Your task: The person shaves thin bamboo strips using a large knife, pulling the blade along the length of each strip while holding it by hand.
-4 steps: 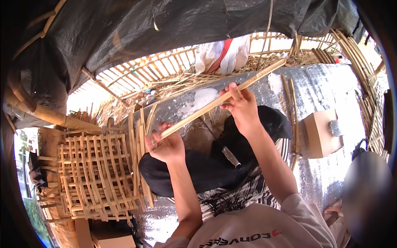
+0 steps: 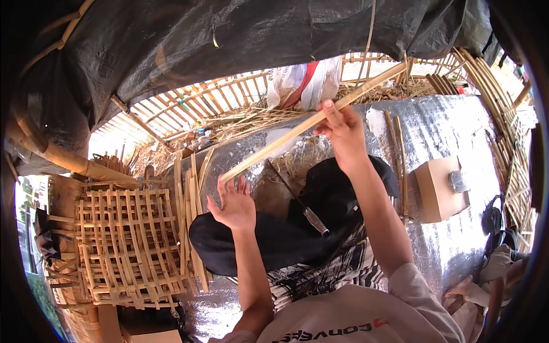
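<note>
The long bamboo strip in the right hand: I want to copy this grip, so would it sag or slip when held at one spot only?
The bamboo strip spans out both sides of the right hand almost straight, so it is probably stiff and light. The left hand is open, off it. Its smooth, narrow look suggests it might twist in a loose pinch.
</note>
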`<state>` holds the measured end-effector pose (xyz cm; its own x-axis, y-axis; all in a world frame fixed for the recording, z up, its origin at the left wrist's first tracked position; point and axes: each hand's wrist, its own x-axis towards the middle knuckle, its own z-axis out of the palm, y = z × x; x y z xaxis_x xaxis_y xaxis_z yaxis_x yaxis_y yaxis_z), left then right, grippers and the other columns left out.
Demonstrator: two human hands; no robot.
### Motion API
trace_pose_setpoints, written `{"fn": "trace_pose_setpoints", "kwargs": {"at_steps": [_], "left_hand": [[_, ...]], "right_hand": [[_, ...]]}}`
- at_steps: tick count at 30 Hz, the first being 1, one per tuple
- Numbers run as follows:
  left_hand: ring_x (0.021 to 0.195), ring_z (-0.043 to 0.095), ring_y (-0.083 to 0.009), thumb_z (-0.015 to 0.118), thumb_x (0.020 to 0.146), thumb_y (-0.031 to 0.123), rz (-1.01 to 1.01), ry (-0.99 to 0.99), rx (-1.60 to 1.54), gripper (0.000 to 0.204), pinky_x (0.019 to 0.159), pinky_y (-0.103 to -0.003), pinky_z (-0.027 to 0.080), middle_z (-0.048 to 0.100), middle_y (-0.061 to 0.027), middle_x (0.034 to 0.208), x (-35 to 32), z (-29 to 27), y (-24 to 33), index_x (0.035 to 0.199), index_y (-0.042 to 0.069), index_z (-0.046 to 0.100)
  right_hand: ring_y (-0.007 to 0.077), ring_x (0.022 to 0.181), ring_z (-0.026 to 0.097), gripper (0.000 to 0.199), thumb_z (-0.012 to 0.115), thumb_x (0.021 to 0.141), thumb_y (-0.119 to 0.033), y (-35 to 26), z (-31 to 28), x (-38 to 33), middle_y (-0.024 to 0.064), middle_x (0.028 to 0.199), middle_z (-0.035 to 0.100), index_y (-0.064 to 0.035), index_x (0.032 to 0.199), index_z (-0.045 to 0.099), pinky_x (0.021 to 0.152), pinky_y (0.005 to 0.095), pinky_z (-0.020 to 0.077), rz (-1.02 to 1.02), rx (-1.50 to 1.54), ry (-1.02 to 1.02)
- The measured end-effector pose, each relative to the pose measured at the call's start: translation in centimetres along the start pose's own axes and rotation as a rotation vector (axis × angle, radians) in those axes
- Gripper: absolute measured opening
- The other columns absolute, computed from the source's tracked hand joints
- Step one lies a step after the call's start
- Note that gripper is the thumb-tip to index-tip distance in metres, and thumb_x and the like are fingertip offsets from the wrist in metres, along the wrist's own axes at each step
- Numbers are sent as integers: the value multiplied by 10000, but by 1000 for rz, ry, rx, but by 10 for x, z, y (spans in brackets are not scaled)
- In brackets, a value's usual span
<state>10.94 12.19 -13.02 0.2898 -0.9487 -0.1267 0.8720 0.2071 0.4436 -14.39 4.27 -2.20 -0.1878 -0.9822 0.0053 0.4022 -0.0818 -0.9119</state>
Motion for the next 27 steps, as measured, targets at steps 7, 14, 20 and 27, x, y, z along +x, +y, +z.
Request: {"fn": "trace_pose_setpoints", "kwargs": {"at_steps": [7, 14, 20, 27], "left_hand": [[1072, 551, -203, 500, 966, 329, 369, 58, 762, 321, 922, -357, 391, 589, -62, 1210, 26, 44, 42, 1160, 88, 583], [657, 484, -135, 544, 962, 436, -24, -420, 476, 343, 678, -278, 393, 502, 2, 675, 57, 177, 49, 892, 100, 558], [538, 271, -93, 534, 919, 404, 11, -175, 355, 377, 549, -262, 245, 268, 61, 569, 61, 156, 70, 678, 145, 405], [525, 250, -87, 545, 899, 371, 126, -20, 320, 351, 551, -258, 246, 254, 74, 548, 93, 127, 73, 665, 150, 403]], "right_hand": [[96, 746, 659, 230, 722, 909, -221, 4, 22, 21, 34, 801, 693, -8, 969, 660, 667, 251, 521, -312, -494, -210], [182, 740, 700, 313, 792, 823, -206, 22, 72, -13, 125, 842, 706, 5, 1002, 645, 594, 303, 532, -344, -925, -677], [156, 769, 659, 330, 772, 828, -162, -59, 17, -51, 92, 881, 667, -5, 1073, 617, 647, 283, 522, -370, -574, -652], [179, 776, 658, 340, 747, 847, -208, -119, -79, -98, 105, 892, 664, -1, 1077, 607, 663, 300, 520, -336, -898, -242]]}}
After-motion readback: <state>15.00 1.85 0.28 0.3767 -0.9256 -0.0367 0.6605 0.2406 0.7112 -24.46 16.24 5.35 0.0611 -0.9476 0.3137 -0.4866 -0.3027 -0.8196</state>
